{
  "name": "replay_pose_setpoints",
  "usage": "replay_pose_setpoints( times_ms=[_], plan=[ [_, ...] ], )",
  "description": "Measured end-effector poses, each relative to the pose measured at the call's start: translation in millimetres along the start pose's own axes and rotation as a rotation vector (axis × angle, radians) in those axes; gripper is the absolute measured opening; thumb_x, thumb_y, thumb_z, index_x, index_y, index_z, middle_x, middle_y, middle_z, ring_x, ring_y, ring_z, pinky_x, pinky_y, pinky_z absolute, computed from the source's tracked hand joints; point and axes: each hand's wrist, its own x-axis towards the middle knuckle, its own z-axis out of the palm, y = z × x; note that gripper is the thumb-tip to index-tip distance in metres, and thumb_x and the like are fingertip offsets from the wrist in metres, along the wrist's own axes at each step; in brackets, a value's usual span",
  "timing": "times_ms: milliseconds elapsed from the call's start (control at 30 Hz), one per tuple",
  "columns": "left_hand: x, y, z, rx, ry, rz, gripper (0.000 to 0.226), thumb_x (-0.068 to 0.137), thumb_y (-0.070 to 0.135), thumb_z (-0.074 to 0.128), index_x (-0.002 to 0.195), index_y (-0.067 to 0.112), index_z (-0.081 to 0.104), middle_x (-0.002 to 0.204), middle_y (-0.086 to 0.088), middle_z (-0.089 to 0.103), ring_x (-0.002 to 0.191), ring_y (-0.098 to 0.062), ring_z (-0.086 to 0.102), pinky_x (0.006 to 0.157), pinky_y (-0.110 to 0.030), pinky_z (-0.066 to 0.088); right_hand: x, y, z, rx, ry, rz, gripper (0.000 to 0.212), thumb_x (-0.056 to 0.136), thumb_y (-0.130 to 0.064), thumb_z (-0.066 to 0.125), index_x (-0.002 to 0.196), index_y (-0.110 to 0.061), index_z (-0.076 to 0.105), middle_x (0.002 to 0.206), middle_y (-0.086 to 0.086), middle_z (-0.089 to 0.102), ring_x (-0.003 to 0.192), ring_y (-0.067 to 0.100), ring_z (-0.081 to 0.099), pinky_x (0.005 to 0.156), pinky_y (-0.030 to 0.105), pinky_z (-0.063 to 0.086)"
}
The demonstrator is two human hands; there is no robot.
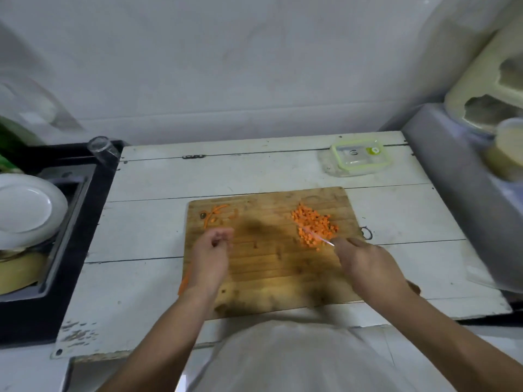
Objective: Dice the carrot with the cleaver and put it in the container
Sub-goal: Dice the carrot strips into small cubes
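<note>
Head view: the carrot (314, 228) lies diced in a heap on the board (268, 267). Right hand (365, 261) grips the cleaver (318, 236), blade in the heap; left hand (210, 256) hangs loosely curled, holding nothing. I judge dicing is finished; next, carry the dice to the container (358, 159) on the worktop (147, 179).

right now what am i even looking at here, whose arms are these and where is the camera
There is no machine: the camera sits on a person's head and looks down at their own two bare arms. A wooden cutting board lies on a white table. On the board is a pile of diced carrot, with some carrot peels at its far left corner. The right hand grips a cleaver, seen edge-on and blurred over the pile. The left hand holds nothing, fingers loosely curled. A clear container with a green-rimmed lid waits behind the board.
</note>
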Motion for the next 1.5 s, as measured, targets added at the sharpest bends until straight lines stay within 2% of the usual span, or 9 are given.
replay_pose_setpoints(
  times_ms=[133,333,667,767,867,1000,1133,1333,1500],
  plan=[
    [-1,38,18,0.087,-0.035,0.146,0.037,0.100,-0.003,0.048,0.093,0.024,0.073,0.098,0.009,0.070,0.091,-0.008,0.065,0.084,-0.020,0.051,-2,31,11,-0.120,0.197,-0.255,0.031,0.074,0.001,0.046,0.094,-0.015,0.064,0.087,0.005,0.056,0.057,0.027,0.051,0.052,0.035,0.044],
    [-20,40,97,0.692,-0.575,0.353,0.040,0.097,-0.002,0.044,0.105,0.019,0.076,0.114,-0.001,0.069,0.108,-0.018,0.063,0.093,-0.024,0.048,0,53,30,-0.098,0.193,-0.231,0.030,0.074,-0.007,0.067,0.103,-0.015,0.066,0.087,0.007,0.053,0.060,0.028,0.053,0.057,0.037,0.048],
    [10,42,144,0.699,-0.446,0.310,0.046,0.102,-0.002,0.038,0.111,0.026,0.073,0.132,0.001,0.061,0.123,-0.017,0.056,0.110,-0.028,0.040,-3,89,30,-0.053,0.092,-0.258,0.034,0.065,-0.006,0.078,0.095,-0.015,0.065,0.084,0.006,0.050,0.058,0.026,0.052,0.054,0.035,0.045],
    [3,47,149,0.724,-0.565,0.321,0.052,0.102,-0.002,0.039,0.095,0.035,0.075,0.122,0.006,0.064,0.115,-0.012,0.059,0.106,-0.030,0.046,-5,97,30,-0.048,0.071,-0.280,0.035,0.064,-0.006,0.080,0.095,-0.015,0.066,0.085,0.007,0.052,0.059,0.026,0.053,0.054,0.035,0.045],
    [-6,44,164,0.807,-0.653,0.322,0.047,0.102,-0.001,0.037,0.116,0.024,0.074,0.123,0.004,0.062,0.114,-0.014,0.058,0.106,-0.029,0.046,-6,100,28,-0.035,0.069,-0.296,0.034,0.065,-0.008,0.081,0.095,-0.014,0.067,0.085,0.007,0.053,0.059,0.026,0.055,0.054,0.035,0.047],
    [1,48,166,0.694,-0.408,0.335,0.048,0.101,-0.006,0.039,0.129,0.017,0.069,0.132,0.000,0.060,0.122,-0.015,0.055,0.113,-0.029,0.040,-9,103,24,0.001,0.059,-0.305,0.032,0.067,-0.008,0.078,0.096,-0.015,0.066,0.085,0.007,0.052,0.058,0.026,0.053,0.053,0.035,0.045],
    [-4,56,131,0.429,-0.069,0.218,0.043,0.096,-0.013,0.043,0.106,0.016,0.074,0.110,-0.004,0.069,0.101,-0.014,0.061,0.101,-0.030,0.048,-15,103,23,0.076,-0.014,-0.274,0.027,0.068,-0.007,0.075,0.091,-0.018,0.067,0.086,0.004,0.050,0.053,0.025,0.051,0.047,0.032,0.040],
    [-38,2,22,0.411,0.557,-0.037,0.018,0.100,0.018,0.053,0.108,0.022,0.069,0.104,0.001,0.067,0.096,-0.024,0.064,0.083,-0.036,0.050,-16,69,28,0.265,-0.128,-0.199,0.024,0.075,-0.009,0.074,0.093,-0.024,0.068,0.091,0.000,0.057,0.058,0.030,0.061,0.045,0.034,0.041],
    [-37,-42,-29,0.727,0.414,-0.055,0.036,0.099,0.029,0.062,0.132,0.015,0.064,0.129,-0.010,0.058,0.118,-0.029,0.056,0.102,-0.043,0.049,-2,31,35,0.503,-0.162,0.005,0.015,0.101,-0.034,0.049,0.103,-0.022,0.057,0.085,0.007,0.067,0.082,0.035,0.065,0.060,0.040,0.047]
  ],
)
